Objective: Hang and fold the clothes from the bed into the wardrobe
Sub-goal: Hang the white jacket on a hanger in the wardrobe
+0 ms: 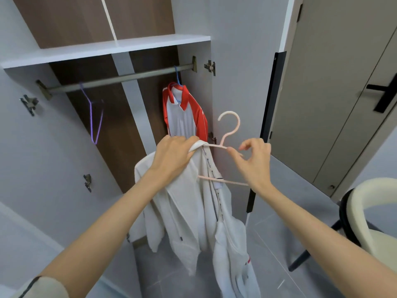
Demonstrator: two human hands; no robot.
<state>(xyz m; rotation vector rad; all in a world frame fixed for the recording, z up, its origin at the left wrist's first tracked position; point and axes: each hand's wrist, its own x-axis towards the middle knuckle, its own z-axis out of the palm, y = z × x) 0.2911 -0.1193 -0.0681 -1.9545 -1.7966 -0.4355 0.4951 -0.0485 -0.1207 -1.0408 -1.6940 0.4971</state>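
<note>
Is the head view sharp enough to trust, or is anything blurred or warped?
Head view: even, soft light, no glare; the purple hanger on the rail is smeared, while the pink hanger and white jacket are sharp; the wide lens bows the shelf and tilts the door edges.

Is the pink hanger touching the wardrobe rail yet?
Apart. The head view shows the pink hanger pinched by the right hand, its hook free below and right of the wardrobe rail.

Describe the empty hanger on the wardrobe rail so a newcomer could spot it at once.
Find the metal rail under the white shelf. Near its left end hangs a thin purple hanger. It alone is bare: the blue hanger carries a red-and-white top.
</note>
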